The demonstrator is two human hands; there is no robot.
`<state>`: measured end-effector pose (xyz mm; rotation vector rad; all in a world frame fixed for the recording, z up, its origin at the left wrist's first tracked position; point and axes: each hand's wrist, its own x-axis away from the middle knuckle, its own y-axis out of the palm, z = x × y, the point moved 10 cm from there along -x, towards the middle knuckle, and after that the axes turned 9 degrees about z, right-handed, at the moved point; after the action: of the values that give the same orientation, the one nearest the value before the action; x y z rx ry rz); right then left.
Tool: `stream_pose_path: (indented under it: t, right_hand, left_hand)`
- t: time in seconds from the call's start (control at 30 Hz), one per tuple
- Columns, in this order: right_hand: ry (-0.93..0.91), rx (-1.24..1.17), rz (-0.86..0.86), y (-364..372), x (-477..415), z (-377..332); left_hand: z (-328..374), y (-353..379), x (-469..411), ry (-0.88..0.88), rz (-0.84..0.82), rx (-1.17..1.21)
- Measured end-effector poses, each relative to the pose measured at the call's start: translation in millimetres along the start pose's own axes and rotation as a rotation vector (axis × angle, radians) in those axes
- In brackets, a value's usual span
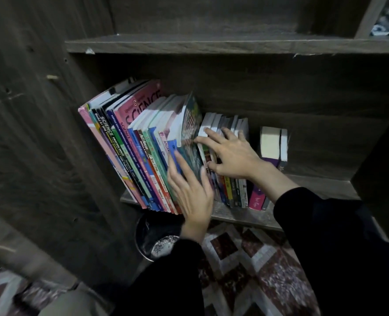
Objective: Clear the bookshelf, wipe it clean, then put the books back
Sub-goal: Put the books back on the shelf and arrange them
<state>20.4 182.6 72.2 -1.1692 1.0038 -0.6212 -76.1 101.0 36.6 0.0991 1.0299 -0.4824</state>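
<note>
- On the lower board of the bookshelf (241, 215), stocked and not yet cleared: tall textbooks (129, 142) leaning left against the side panel, short paperbacks (232, 190) standing to their right.
- Between those two groups, a teal-covered book (190, 133), outermost of the tall row, cover turned partly into view.
- Clasped low on that book: left hand (190, 197), fingers along its left side, thumb on the cover. Blurred, so exact contact hard to judge. Likely held so to draw the book forward, off the row.
- Spread over the paperbacks' top edges: right hand (232, 156), fingers apart and holding nothing, index tip touching the teal cover, thumb against the spines. Probably placed there to brace the short books upright once their neighbour leaves.
- Further right, a pink-spined book (256, 198), then a thick white-edged volume (272, 142) with a dark band.
- Above, an upper shelf (211, 43); below, a dark round bin (143, 233) and a patterned rug (246, 258).
- Clearing judged barely begun.
</note>
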Motion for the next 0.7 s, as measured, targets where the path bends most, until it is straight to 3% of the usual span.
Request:
stream_pose_path:
  t: [0.17, 0.43, 0.57, 0.63, 0.7]
  right_hand:
    - [0.005, -0.024, 0.018, 0.9, -1.7, -1.2]
    - [0.028, -0.097, 0.021, 2.3, -5.2, -0.9]
    - [0.104, -0.264, 0.045, -1.4, -7.3, 0.5]
    - [0.111, -0.400, 0.182, -22.2, -9.4, -1.4]
    - [0.055, -0.494, 0.329, -50.0, -12.3, -10.2]
  left_hand:
    - [-26.9, 14.2, 108.6, -0.230, -0.242, 0.101]
    - [-53.7, 75.0, 96.7, -0.442, -0.184, -0.078]
    - [-49.6, 59.0, 109.1, -0.324, -0.287, -0.099]
    - [-48.4, 49.6, 117.1, -0.328, -0.399, -0.025]
    - [-55.3, 35.6, 113.3, -0.317, -0.394, -0.043]
